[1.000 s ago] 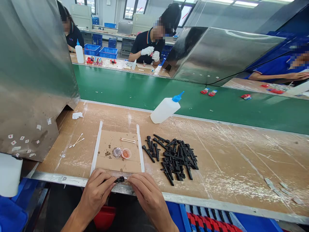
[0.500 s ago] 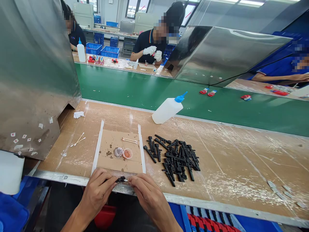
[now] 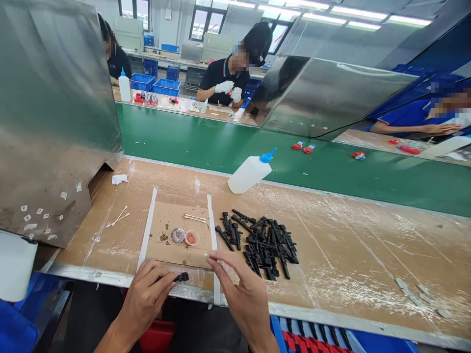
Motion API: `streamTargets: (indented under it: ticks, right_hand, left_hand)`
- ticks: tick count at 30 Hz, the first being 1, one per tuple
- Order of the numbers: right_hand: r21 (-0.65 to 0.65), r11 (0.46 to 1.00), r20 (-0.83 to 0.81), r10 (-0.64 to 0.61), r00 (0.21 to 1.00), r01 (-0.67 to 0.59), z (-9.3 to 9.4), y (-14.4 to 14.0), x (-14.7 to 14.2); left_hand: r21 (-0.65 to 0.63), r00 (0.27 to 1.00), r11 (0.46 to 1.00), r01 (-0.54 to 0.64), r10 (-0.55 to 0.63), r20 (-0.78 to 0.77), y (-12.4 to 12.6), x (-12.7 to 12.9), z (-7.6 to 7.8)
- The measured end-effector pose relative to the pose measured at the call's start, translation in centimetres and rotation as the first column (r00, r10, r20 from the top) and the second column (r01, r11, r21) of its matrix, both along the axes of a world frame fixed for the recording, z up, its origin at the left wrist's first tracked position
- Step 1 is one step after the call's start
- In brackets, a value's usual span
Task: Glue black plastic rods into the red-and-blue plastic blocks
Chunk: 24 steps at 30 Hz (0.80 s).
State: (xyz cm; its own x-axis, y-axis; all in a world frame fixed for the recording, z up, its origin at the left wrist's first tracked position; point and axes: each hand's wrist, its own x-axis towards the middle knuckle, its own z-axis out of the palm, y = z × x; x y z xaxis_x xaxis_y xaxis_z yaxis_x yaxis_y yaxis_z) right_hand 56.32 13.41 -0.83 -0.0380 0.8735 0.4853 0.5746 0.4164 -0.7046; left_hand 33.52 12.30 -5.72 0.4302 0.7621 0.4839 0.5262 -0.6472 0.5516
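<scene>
Pinching a small black part (image 3: pixel 181 277) between thumb and fingers, the left hand (image 3: pixel 147 296) has its grip clamped on it, just above the front edge of the bench (image 3: pixel 368 264). The part points to the right out of the fingers, and its rear end is hidden by them. To its right, the right hand (image 3: pixel 245 294) is well apart from the part, its thumb and forefinger together on something thin; only a white tip (image 3: pixel 206 255) shows, and the rest is hidden in the hand. This grip sits over the lower right of a cardboard sheet (image 3: pixel 165 251), near a loose pile of black parts (image 3: pixel 270 242).

White tape strips (image 3: pixel 147 228) run along 2 sides of the sheet. On it, a small dish of orange-brown liquid (image 3: pixel 191 238) touches a shiny round dish (image 3: pixel 178 236), with dark spots to their left. Behind them lie 2 swabs (image 3: pixel 195 218) side by side; left of the sheet, 2 crossed sticks (image 3: pixel 117 216) lie on the bench, with crumpled white paper (image 3: pixel 119 179) farther back.

A white bottle (image 3: pixel 248 175) with a blue nozzle slants rightward at the bench's far edge. Beyond it, a green surface (image 3: pixel 206 139) carries 3 red toy pieces (image 3: pixel 309 148). Across from there, a co-worker in white gloves (image 3: pixel 224 87) handles something small and red.
</scene>
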Motion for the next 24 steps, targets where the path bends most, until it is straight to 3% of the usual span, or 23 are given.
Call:
streamTargets:
  ticks: [3, 9, 17, 24]
  right_hand:
    - [-0.07, 0.988, -0.187, -0.145, 0.972, 0.134, 0.7, 1.3, -0.1]
    - [-0.161, 0.965, -0.471, -0.261, 0.842, 0.209, 0.0, 3.6, -1.6]
    - [-0.228, 0.965, -0.512, -0.23, 0.827, 0.127, -2.5, 5.1, -2.8]
    - [-0.247, 0.944, -0.442, -0.311, 0.841, 0.219, -3.1, 4.3, -1.3]
  left_hand:
    - [-0.007, 1.0, 1.0, 0.006, -0.005, 0.007, 0.0, -0.1, -0.1]
    - [0.009, 1.0, 1.0, -0.003, 0.003, 0.01, -0.1, -0.1, -0.1]
    - [0.008, 0.999, 1.0, -0.029, 0.028, 0.026, 0.1, 0.0, -0.1]
    - [0.043, 0.997, 0.999, -0.009, 0.006, 0.071, 0.3, -0.1, -0.5]
